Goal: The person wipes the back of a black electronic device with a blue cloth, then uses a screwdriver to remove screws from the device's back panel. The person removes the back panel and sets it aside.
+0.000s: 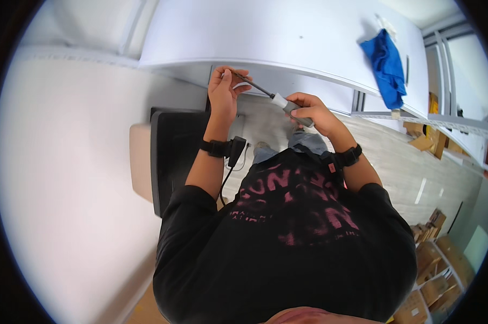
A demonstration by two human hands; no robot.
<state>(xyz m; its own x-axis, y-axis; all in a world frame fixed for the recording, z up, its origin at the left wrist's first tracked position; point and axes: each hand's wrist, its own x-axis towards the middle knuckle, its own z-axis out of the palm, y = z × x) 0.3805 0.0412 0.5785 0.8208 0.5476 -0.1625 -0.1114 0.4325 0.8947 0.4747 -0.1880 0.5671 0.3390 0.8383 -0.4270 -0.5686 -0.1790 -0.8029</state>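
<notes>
A screwdriver point(279, 100) with a grey and white handle and a long dark shaft slants between my two hands, just in front of the white table's near edge. My right hand point(313, 112) is wrapped round the handle. At the shaft's far end, the fingers of my left hand point(224, 93) pinch near the tip, which they partly hide. Both wrists wear black straps, and a black block with a cable point(236, 151) sits by the left one.
On the white table point(244, 32) a crumpled blue cloth point(385, 67) lies at the right, over the edge. A black and tan piece of furniture point(179, 154) stands at my left. Cardboard boxes point(431, 289) fill a shelf at lower right. A metal frame point(443, 70) rises far right.
</notes>
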